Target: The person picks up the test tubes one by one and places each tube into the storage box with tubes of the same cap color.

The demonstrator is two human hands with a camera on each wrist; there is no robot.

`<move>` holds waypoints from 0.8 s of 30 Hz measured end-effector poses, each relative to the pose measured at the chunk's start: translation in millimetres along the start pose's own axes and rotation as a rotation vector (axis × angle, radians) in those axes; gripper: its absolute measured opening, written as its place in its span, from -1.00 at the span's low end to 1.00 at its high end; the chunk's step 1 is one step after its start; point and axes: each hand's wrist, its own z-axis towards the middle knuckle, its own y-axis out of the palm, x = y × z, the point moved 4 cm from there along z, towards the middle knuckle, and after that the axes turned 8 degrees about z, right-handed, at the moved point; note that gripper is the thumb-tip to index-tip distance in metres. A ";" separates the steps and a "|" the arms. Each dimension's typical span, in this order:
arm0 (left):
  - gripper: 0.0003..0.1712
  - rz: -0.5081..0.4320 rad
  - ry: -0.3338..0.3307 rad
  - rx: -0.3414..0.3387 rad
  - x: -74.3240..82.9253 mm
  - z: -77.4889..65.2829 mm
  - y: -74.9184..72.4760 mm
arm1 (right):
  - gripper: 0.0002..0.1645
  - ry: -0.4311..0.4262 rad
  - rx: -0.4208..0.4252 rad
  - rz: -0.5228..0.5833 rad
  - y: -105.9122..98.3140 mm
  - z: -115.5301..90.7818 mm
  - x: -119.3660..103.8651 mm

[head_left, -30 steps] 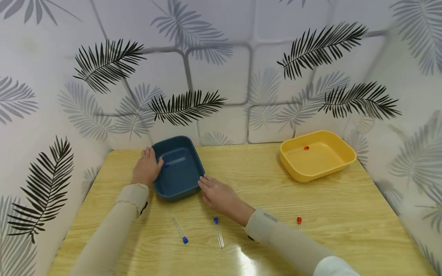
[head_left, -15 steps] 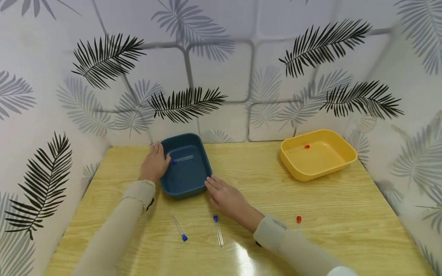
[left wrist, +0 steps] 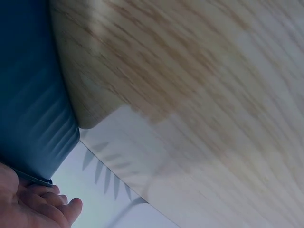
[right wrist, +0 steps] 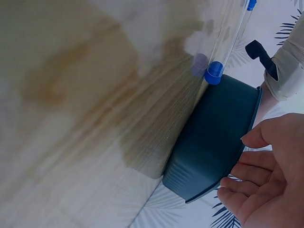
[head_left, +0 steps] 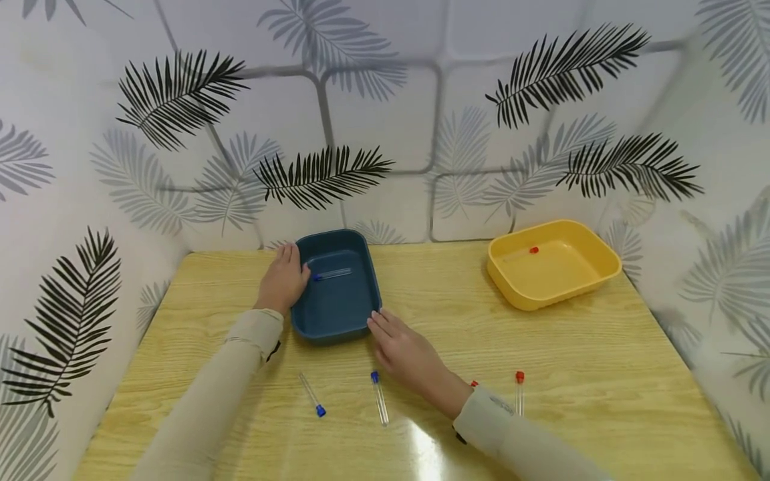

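Note:
A dark blue tray [head_left: 337,304] lies at the back left of the table, with one blue-capped test tube [head_left: 332,274] inside. My left hand [head_left: 283,279] holds its left rim, the thumb hooked over the edge; in the left wrist view the fingers [left wrist: 50,206] lie at the rim. My right hand [head_left: 409,354] touches the front right corner with fairly straight fingers, and the right wrist view has them against the tray's outer wall [right wrist: 209,142]. In front lie two more blue-capped test tubes, one slanted [head_left: 311,395] and one nearer my right hand [head_left: 380,399].
A yellow tray [head_left: 553,294] stands at the back right, holding a red-capped test tube [head_left: 533,250]. Another red-capped tube [head_left: 520,394] lies by my right sleeve [head_left: 499,417], which partly covers a further red cap [head_left: 474,384]. A patterned wall [head_left: 385,120] rises behind the table.
The dark blue tray has slid to the right along the table, with both hands moving along at its sides. The tube inside has travelled with it. A red cap now shows beside my right sleeve.

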 end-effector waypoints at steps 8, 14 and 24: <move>-0.34 0.012 0.028 0.020 15.2 1.8 -3.9 | -0.46 0.053 0.025 0.027 -3.4 -9.5 -3.3; -0.35 0.037 0.062 0.032 28.6 7.0 -1.6 | -0.47 0.046 0.102 -0.007 -5.7 -18.0 -7.6; -0.37 0.045 0.110 0.046 40.6 9.8 1.9 | -0.46 0.078 0.118 0.002 -6.2 -27.5 -9.6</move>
